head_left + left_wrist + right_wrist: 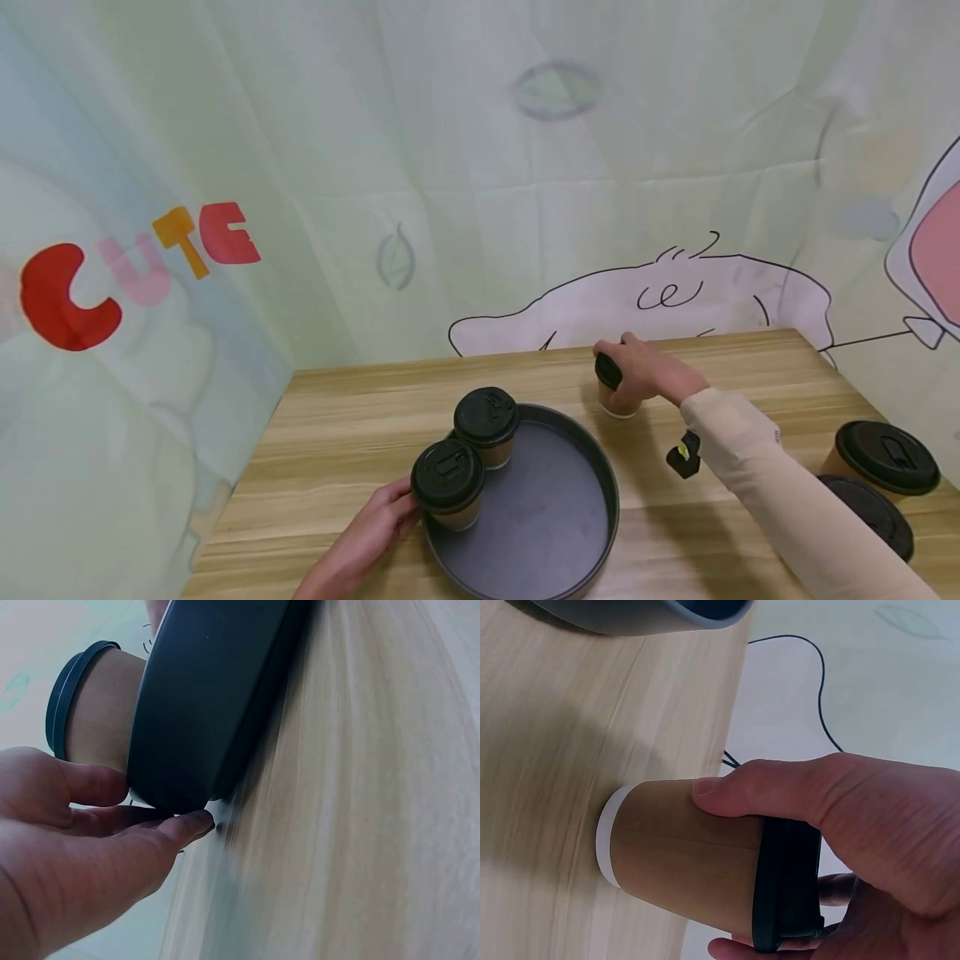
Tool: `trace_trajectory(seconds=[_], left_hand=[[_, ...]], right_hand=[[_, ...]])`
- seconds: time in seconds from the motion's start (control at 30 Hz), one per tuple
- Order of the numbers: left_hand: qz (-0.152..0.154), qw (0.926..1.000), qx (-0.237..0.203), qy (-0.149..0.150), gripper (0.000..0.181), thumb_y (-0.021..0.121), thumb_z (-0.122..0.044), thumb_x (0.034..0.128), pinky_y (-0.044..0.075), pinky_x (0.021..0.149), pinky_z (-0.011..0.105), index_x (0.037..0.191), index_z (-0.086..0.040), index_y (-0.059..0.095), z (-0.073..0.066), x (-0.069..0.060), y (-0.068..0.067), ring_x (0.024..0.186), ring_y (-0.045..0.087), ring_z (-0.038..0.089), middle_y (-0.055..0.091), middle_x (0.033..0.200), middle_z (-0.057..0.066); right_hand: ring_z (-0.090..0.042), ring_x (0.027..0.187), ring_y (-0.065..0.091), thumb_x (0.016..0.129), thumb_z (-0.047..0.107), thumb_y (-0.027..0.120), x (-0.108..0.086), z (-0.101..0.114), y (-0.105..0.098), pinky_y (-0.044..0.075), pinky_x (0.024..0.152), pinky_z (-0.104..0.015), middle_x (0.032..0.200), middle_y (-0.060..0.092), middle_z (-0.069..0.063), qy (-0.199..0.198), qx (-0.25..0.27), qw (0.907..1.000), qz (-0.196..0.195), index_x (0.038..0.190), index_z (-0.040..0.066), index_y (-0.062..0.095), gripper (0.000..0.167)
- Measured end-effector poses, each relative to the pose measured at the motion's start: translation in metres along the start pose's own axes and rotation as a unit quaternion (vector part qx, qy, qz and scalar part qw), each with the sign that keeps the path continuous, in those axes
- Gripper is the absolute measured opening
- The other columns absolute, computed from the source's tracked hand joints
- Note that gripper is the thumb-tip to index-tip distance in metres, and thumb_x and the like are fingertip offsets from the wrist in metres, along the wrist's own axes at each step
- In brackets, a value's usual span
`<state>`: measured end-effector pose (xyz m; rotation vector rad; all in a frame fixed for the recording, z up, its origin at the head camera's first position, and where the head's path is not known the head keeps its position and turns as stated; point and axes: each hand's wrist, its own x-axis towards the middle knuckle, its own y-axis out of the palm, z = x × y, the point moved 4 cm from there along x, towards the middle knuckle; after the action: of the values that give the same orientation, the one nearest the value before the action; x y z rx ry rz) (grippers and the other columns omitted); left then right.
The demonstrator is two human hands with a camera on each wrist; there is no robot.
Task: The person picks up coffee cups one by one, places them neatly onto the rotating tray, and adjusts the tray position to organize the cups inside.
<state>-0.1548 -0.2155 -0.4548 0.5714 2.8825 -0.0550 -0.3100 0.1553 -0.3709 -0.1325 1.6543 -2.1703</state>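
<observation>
My left hand (372, 527) is at the near left side of a round dark tray (543, 500), its thumb at the rim and its fingers against the outer wall. Inside the tray by that hand stands a brown paper coffee cup (459, 515) with a black lid. Another lidded coffee cup (498, 454) stands just behind it, also inside the rim. Beyond the tray to the right, my right hand (647, 371) grips a third coffee cup (686, 855) from above, around lid and upper side. This cup is upright, with its white base at or just above the table.
At the table's right edge are two larger black-lidded containers, one behind (888, 458) and one in front (870, 508) partly hidden by my sleeve. The wooden table (352, 417) ends at a printed curtain (450, 208) behind and on both sides.
</observation>
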Motion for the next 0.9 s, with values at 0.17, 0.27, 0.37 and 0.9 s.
trace_trajectory(seconds=[0.17,0.27,0.37,0.9], left_hand=[[0.000,1.0000,0.000,0.000,0.051,0.039,-0.014,0.1110,0.031,0.121,0.043,0.153,0.016,0.035,0.000,0.000,0.000,0.148,0.028,0.035,0.031,0.161,0.032],[-0.001,1.0000,0.000,-0.001,0.052,0.039,-0.014,0.1111,0.031,0.121,0.044,0.153,0.016,0.034,0.001,0.000,0.000,0.148,0.028,0.037,0.030,0.161,0.032],[0.000,1.0000,-0.001,-0.002,0.052,0.039,-0.014,0.1112,0.030,0.121,0.045,0.153,0.016,0.033,0.001,0.000,0.000,0.149,0.027,0.040,0.029,0.162,0.033],[-0.003,0.9999,0.001,0.010,0.050,0.039,-0.011,0.1101,0.033,0.120,0.041,0.151,0.018,0.035,0.001,0.000,0.000,0.147,0.030,0.034,0.033,0.160,0.033]], right_hand=[[-0.040,0.101,0.055,0.078,0.018,0.086,-0.004,0.003,-0.007,0.058,0.074,-0.048,0.121,0.051,-0.023,0.002,-0.005,1.0000,-0.007,0.141,0.015,0.054,0.071],[-0.042,0.103,0.054,0.079,0.018,0.086,-0.006,0.006,-0.011,0.058,0.073,-0.049,0.123,0.051,-0.024,-0.002,-0.006,0.9999,-0.011,0.142,0.015,0.054,0.070],[-0.043,0.102,0.053,0.080,0.020,0.085,-0.008,0.010,-0.017,0.058,0.072,-0.048,0.124,0.050,-0.025,-0.010,-0.005,0.9997,-0.020,0.142,0.015,0.054,0.070],[-0.041,0.100,0.055,0.083,0.028,0.085,-0.035,0.061,-0.037,0.058,0.073,-0.045,0.126,0.051,-0.023,-0.080,-0.047,0.9951,-0.034,0.146,0.018,0.053,0.072]])
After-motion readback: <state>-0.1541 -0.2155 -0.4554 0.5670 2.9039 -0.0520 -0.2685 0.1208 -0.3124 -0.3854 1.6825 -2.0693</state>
